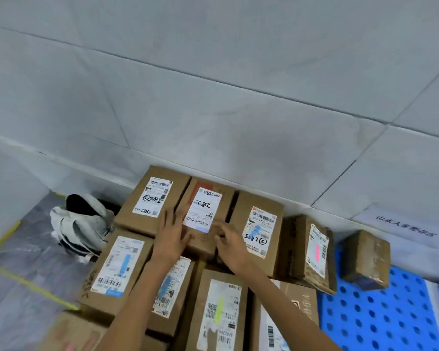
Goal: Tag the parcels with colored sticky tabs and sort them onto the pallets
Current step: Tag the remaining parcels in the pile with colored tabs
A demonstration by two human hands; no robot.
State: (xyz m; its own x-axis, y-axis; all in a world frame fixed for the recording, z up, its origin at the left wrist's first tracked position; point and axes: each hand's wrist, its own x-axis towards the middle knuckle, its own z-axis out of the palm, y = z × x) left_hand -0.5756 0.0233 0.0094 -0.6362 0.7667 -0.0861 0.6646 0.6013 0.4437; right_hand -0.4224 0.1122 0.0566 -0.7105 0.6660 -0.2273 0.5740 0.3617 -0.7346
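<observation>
**Position.** The centre parcel sits in the back row against the wall. It is packed tight between the left parcel and the right parcel. A blue tab sits on the near edge of its label.

**Hands.** The left hand lies flat on the centre parcel's near left edge, fingers straight and spread. The right hand is at its near right corner with fingers bent; whether they grip anything cannot be told.

**Hazards.**
1. Both hands work just beside the blue tab, so a sliding palm could rub it loose.
2. Pushing the centre parcel sideways could shove its neighbours. The pink-tab parcel, further right of it, stands tilted and could topple.
3. The yellow-tab parcel, in front of the centre parcel, lies among blue-tabbed ones (a likely sorting mix-up if left there).

**Containers.** Every parcel is sealed, so no contents are visible. The blue pallet, far right of the centre parcel, carries a small taped parcel. What the centre parcel's own stack rests on is hidden.
</observation>
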